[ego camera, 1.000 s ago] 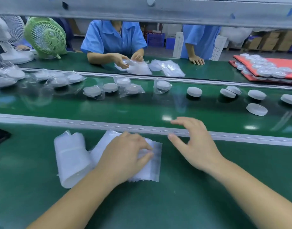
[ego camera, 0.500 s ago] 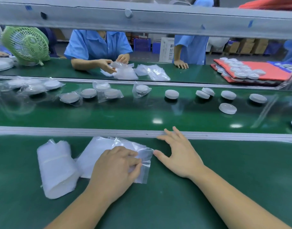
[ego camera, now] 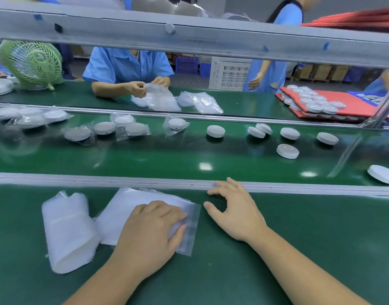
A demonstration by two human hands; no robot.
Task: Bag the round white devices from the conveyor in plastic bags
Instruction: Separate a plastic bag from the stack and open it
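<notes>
My left hand (ego camera: 150,230) rests flat on a stack of clear plastic bags (ego camera: 132,201) lying on the near green work surface, fingers spread over the top bag's right end. My right hand (ego camera: 235,209) rests just right of the stack, fingers loose, fingertips at the metal rail (ego camera: 79,178); it holds nothing. Several bare round white devices lie on the green conveyor (ego camera: 167,159) beyond the rail, among them one (ego camera: 215,131) in the middle, one (ego camera: 287,151) nearer me and one (ego camera: 382,174) at the right edge. Bagged devices (ego camera: 132,128) lie further left on the belt.
A rolled bundle of bags (ego camera: 67,230) lies left of the stack. Across the belt a person in blue handles bags (ego camera: 160,100). A green fan (ego camera: 31,62) stands far left, red trays of devices (ego camera: 321,104) far right. A grey beam (ego camera: 189,34) crosses overhead.
My right hand has settled down next to the bag stack with its fingertips at the rail. My left hand stays on the bags. The devices on the belt have drifted left.
</notes>
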